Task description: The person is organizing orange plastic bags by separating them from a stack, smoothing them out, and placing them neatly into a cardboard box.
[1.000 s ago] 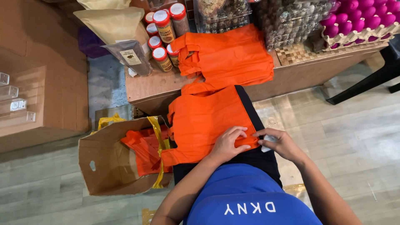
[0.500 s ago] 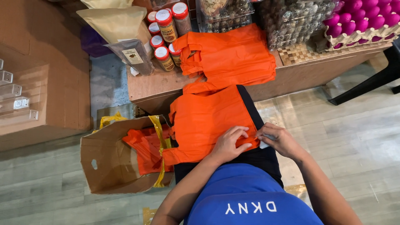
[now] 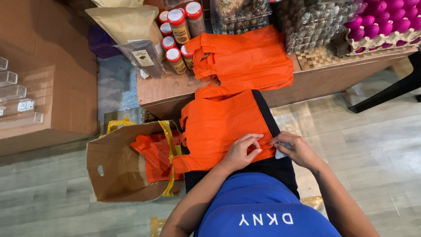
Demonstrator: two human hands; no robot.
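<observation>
Centre frame: left hand [image 3: 240,153] pinches lower right corner of orange non-woven bag [image 3: 221,127]; right hand [image 3: 294,148], fingers curled, touches the same corner from the right.

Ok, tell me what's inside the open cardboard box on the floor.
Folded orange bags lie inside the cardboard box, behind a yellow strap. Anything beneath them is covered.

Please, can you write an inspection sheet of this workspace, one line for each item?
Surface: wooden table, grey plank floor.
Job's things: orange bag flat on lap; stack of orange bags on table; more in cardboard box.
Clutter: red-lidded jars, pouches, pink eggs.
Hands: left hand and right hand pinch the bag's near edge.
Cables: nothing seen.
Surroundings: brown cabinet at left.
</observation>
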